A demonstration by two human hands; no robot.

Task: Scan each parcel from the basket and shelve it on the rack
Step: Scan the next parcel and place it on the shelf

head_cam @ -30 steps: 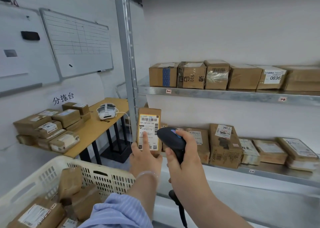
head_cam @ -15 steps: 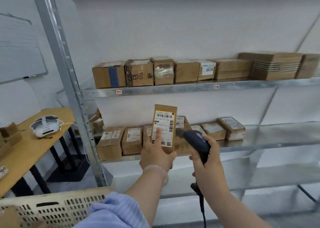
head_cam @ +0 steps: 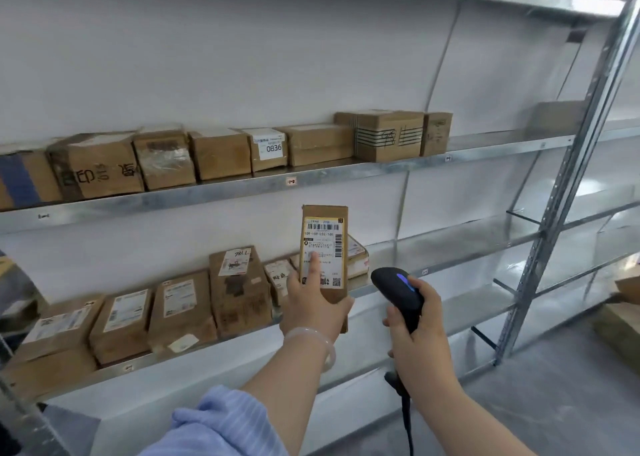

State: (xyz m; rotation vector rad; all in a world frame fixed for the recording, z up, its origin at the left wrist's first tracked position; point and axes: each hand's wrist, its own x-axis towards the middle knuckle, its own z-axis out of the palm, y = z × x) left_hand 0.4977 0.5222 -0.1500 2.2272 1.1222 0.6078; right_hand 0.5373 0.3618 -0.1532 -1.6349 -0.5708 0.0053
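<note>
My left hand [head_cam: 313,308] holds a small brown parcel [head_cam: 325,247] upright, its white barcode label facing me and my thumb lying across the label. It hovers in front of the rack's lower shelf [head_cam: 446,265]. Just to the right, my right hand [head_cam: 417,331] grips a black barcode scanner [head_cam: 398,291] with a blue light on top; its cable hangs down. The scanner head sits below and right of the parcel, apart from it. The basket is out of view.
The upper shelf [head_cam: 311,178] carries a row of brown boxes up to about its middle. The lower shelf holds several labelled parcels [head_cam: 180,313] on its left half. A metal upright [head_cam: 568,192] stands at right, with cartons [head_cam: 623,317] on the floor beyond.
The view has swung right along the rack; the table, whiteboard and basket have left the frame. Both hands keep the parcel and scanner, now in front of the shelf's middle.
</note>
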